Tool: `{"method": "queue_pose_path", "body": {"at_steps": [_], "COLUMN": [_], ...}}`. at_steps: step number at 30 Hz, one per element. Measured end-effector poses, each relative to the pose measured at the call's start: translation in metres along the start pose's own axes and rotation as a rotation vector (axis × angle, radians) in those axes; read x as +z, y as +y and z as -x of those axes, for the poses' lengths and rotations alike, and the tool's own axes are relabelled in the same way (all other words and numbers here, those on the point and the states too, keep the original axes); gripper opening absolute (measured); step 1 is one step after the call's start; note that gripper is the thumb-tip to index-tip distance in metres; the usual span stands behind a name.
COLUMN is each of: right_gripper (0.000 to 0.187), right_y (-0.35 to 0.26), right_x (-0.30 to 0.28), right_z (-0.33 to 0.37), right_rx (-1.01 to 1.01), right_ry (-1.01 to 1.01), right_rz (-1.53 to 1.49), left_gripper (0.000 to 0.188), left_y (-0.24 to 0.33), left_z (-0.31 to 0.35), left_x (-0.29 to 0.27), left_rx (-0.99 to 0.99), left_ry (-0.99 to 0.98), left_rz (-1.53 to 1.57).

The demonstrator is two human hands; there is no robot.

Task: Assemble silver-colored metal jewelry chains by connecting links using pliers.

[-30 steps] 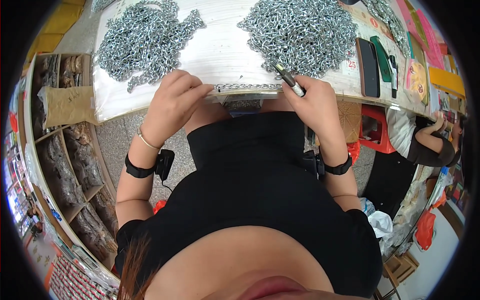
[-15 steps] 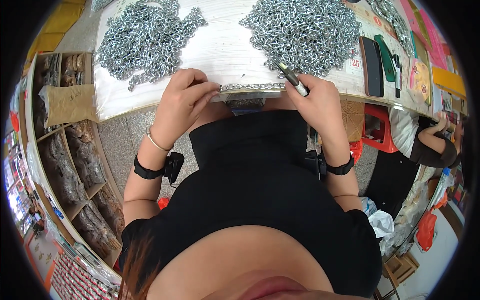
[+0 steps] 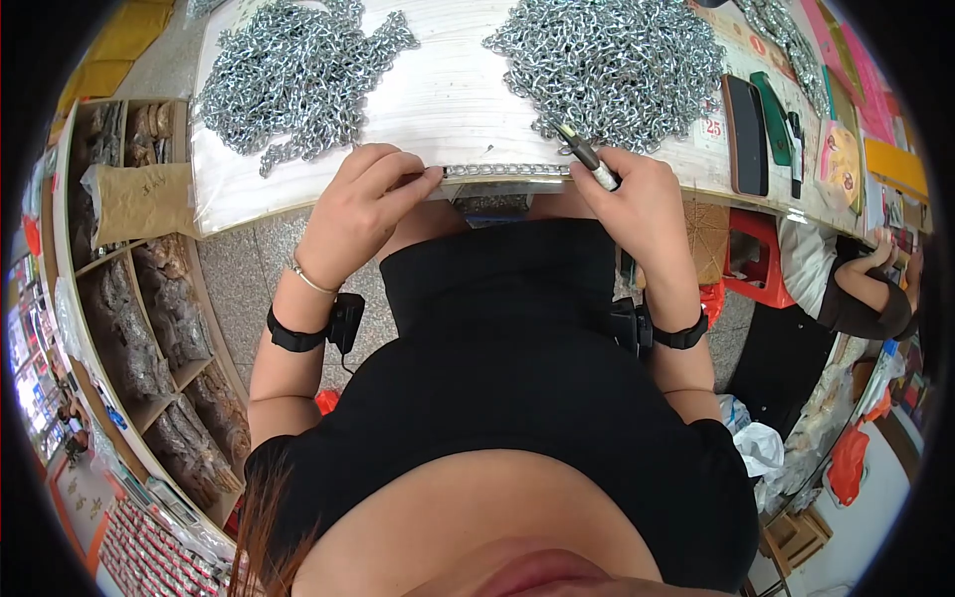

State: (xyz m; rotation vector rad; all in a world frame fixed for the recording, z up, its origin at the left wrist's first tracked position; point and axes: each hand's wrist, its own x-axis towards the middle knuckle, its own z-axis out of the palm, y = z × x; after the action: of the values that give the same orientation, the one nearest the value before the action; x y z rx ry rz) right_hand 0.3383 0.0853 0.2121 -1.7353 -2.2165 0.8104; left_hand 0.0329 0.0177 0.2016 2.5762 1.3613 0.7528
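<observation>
A short length of silver metal chain (image 3: 507,170) runs straight along the table's near edge, between my two hands. At its left end my left hand (image 3: 363,204) is closed, with thumb and forefinger pinching the chain. My right hand (image 3: 639,199) wraps round a dark pen-shaped tool with a white label (image 3: 585,154), its thin tip pointing up and left. The right fingertips also meet the chain's right end; whether they grip it is hard to see. Beyond my hands lie a left heap of silver chain (image 3: 288,80) and a larger right heap of chain (image 3: 617,75).
Right of the larger heap lie a dark phone (image 3: 745,134), a green object (image 3: 772,119) and a black pen (image 3: 796,149). Wooden shelving (image 3: 189,373) with wrapped bundles stands at left. A red stool (image 3: 756,254) and another person's arm (image 3: 865,274) are at right.
My left fingers have drawn closer together at the chain's end, and the chain lies straighter. My right hand keeps the pen-shaped tool in nearly the same place. The whole view has shifted slightly.
</observation>
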Motion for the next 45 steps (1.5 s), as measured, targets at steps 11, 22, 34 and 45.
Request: {"method": "queue_pose_path", "body": {"at_steps": [11,22,34,45], "right_gripper": [0.029,0.015,0.021,0.027], "right_y": [0.009,0.010,0.010,0.000], "right_x": [-0.014,-0.030,-0.012,0.000], "right_z": [0.000,0.011,0.008,0.003], "right_rx": [0.091,0.099,-0.078,-0.081], "right_ry": [-0.081,-0.080,-0.034,0.009], "right_rz": [-0.234,-0.595,-0.310,-0.101], "left_gripper": [0.027,0.012,0.012,0.012], "left_y": [0.004,0.003,0.004,0.004], "left_z": [-0.004,-0.008,-0.005,-0.005], "left_x": [0.011,0.013,0.010,0.010], "left_rx": [-0.165,-0.253,-0.308,-0.307], "left_ry": [0.122,0.115,0.102,0.098], "left_rz": [0.175,0.211,0.226,0.232]}}
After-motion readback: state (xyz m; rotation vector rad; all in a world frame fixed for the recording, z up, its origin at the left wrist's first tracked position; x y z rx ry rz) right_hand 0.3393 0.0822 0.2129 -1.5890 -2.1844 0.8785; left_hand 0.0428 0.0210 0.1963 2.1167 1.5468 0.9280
